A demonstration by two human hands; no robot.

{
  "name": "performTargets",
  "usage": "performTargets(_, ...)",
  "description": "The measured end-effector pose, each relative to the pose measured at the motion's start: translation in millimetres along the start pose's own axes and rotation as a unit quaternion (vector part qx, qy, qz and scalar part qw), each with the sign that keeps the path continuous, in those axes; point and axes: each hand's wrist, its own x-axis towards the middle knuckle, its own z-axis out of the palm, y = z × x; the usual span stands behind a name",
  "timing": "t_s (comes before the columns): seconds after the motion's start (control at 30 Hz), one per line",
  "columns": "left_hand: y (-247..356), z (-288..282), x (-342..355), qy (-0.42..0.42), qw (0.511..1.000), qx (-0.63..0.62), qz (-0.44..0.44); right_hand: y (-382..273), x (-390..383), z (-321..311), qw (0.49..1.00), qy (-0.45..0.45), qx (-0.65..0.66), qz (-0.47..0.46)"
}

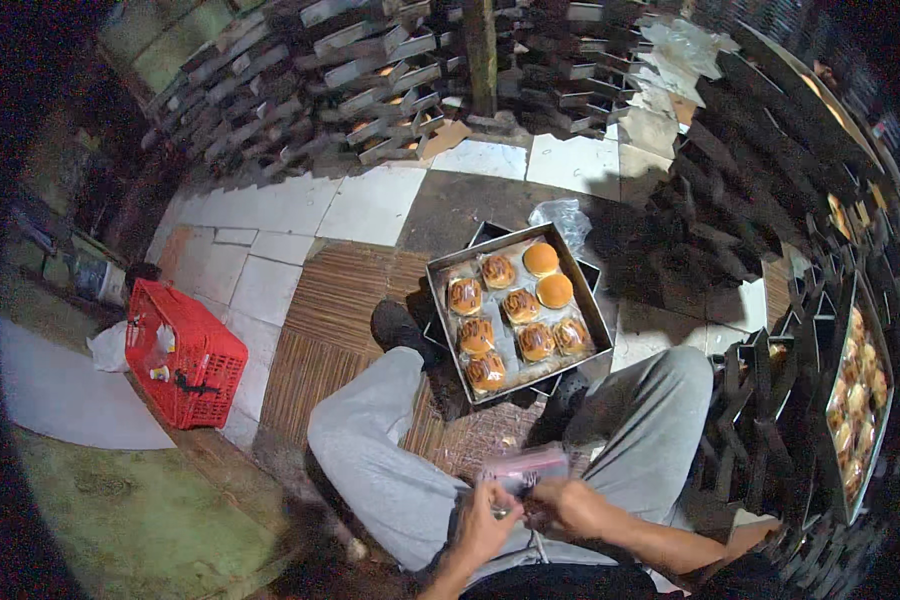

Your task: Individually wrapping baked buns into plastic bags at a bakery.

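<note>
Over my lap a small clear plastic bag (526, 466) with a pinkish band is blurred by motion. My left hand (487, 522) has its fingers bent and pinched at the bag's lower left edge. My right hand (572, 505) is curled at the bag's lower right; its fingertips are smeared. Beyond the hands, between my feet, a square metal baking tray (520, 384) carries several round buns. Most buns, such as the swirl-topped bun (521, 306), have brown swirls and look wrapped in clear plastic. Two plain golden buns (548, 275) sit at its right side.
Under the tray, dark metal trays (592, 275) poke out at an angle. A crumpled plastic bag (562, 218) lies behind. At left stands a red plastic basket (210, 370). Stacked trays (610, 70) line the back and right, where one tray of buns (856, 410) stands close.
</note>
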Motion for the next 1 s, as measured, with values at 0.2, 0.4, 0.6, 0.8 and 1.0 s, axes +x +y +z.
performTargets(0.2, 52, -45, 88, 0.014, 0.915, 0.304, 0.263, -53, 15, -104, 0.978, 0.172, -0.018, -0.117)
performTargets(0.4, 135, -81, 105, -0.016, 0.751, 0.471, 0.463, -67, 29, -89, 0.972, 0.168, -0.094, -0.133)
performTargets(0.6, 159, -79, 74, -0.096, 0.821, 0.343, 0.445, -46, 72, -75, 0.987, 0.046, -0.115, -0.103)
performTargets(0.8, 1, -106, 166, 0.074, 0.935, -0.341, -0.059, -89, 166, -16, 0.956, 0.219, 0.147, -0.128)
performTargets(1.0, 24, -192, 178, 0.346, 0.831, -0.433, 0.038, 83, 283, -81, 0.955, 0.253, -0.080, 0.131)
